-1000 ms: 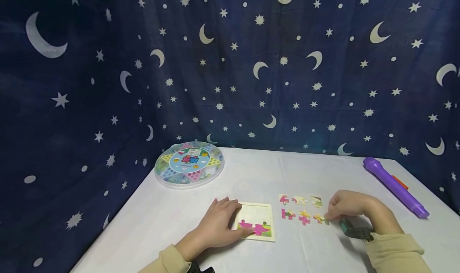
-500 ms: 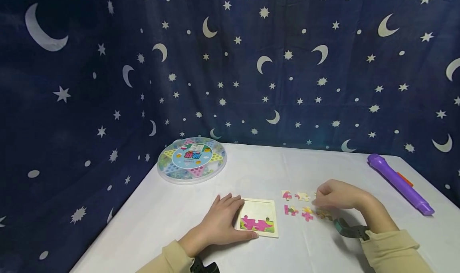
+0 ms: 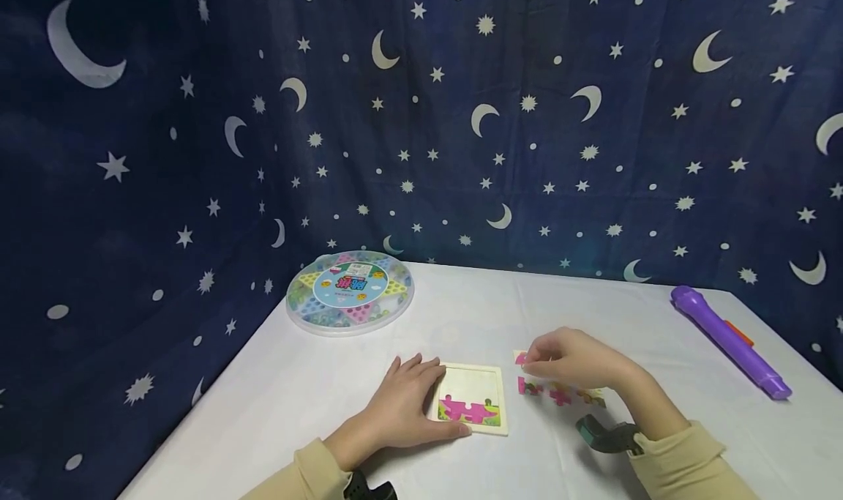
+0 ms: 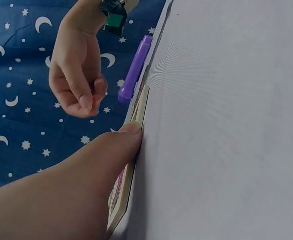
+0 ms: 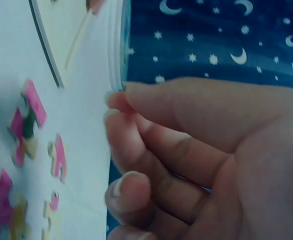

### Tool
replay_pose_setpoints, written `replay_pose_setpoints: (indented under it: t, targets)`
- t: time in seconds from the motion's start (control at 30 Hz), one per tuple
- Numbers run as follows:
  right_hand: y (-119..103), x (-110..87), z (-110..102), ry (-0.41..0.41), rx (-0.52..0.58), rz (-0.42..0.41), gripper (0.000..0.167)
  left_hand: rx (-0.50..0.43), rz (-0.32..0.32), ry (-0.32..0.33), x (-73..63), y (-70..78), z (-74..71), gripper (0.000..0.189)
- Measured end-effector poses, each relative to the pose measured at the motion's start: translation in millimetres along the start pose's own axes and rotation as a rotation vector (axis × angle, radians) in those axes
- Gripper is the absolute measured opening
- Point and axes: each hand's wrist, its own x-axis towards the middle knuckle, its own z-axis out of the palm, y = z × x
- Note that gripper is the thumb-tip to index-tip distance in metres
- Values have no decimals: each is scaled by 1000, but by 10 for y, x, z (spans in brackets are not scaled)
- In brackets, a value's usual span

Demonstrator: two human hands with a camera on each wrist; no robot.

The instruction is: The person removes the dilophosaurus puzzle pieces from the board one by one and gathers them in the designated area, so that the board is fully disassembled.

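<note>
My left hand grips the left side of a small square wooden puzzle tray, thumb along the near edge and fingers at the far left. Joined pink and green pieces fill the tray's near strip; bare wood shows beyond. Over loose jigsaw pieces to the right hovers my right hand, fingers curled and thumb tip by the index fingertip. No piece shows between them in the right wrist view. A pink and green jigsaw piece lies below that hand, which hides part of the far row in the head view.
A round clear-lidded board game lies at the back left. Along the right side of the white table is a purple stick-shaped thing with an orange part. Behind hangs a dark blue star-and-moon curtain.
My right hand has risen from the nearer row's right end and moved left across the farther row. My left hand stays at the tray, its thumb shifted slightly onto the near edge.
</note>
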Motion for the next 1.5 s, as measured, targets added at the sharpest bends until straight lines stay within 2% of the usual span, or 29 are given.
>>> replay_pose_setpoints:
  t: [0.13,0.23,0.33,0.5,0.63,1.03,1.3,1.5]
  targets:
    - [-87,41,129,28,7,9,9,-13,-9,-9,-24,-11,47,98]
    - [-171,74,236,18,36,19,9,-14,-21,-13,-54,-17,82,99]
    - [-241,103,312,16,43,-14,10,-2,-18,-11,-63,-21,87,99]
    - [-288,150,379,56,22,-113,12,22,31,17,-13,-20,27,97]
    - [-319,178,437,46,11,-153,13,35,47,29,-3,-16,5,95]
    - [-448,164,549,30,0,-124,16,38,55,23,-17,-2,13,94]
    - [-433,197,636,1,3,-200,18,38,63,18,-10,-9,-10,92]
    - [-437,215,700,-19,-3,-204,20,34,66,8,-8,-11,-9,92]
